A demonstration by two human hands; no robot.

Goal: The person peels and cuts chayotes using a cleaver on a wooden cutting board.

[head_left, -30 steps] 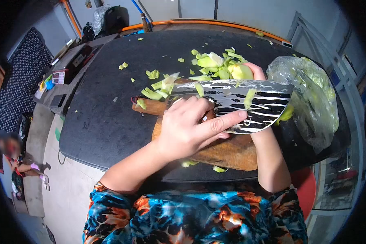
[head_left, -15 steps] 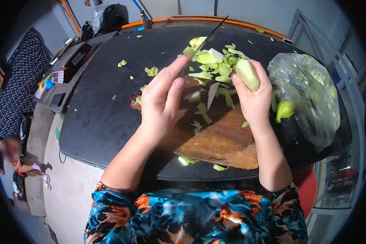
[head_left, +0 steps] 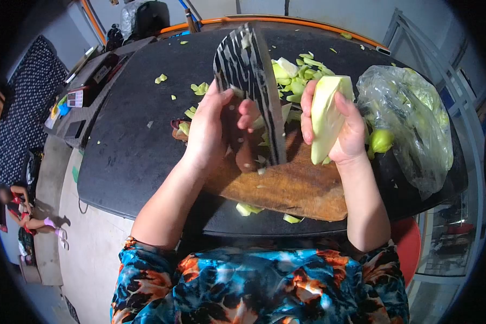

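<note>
My left hand (head_left: 213, 121) is closed around a broad kitchen knife with a black-and-silver striped blade (head_left: 243, 62). Motion blurs the knife, and its blade stands up over the board. In my right hand (head_left: 348, 127) is a peeled, pale green vegetable (head_left: 328, 110), held upright with a flat side showing; its kind is unclear. Below both hands lies a wooden cutting board (head_left: 286, 189), strewn with a few scraps. A heap of green peelings (head_left: 302, 73) sits behind the vegetable.
To the right, a clear plastic bag (head_left: 410, 124) holds green pieces, with a yellow-green vegetable (head_left: 380, 141) beside it. Scraps dot the black table (head_left: 124, 156). A person (head_left: 24, 210) sits at far left. A red stool (head_left: 406, 248) stands at lower right.
The knife has turned from edge-on to showing its broad striped side. My right hand has rotated the vegetable, so its long flat side now shows.
</note>
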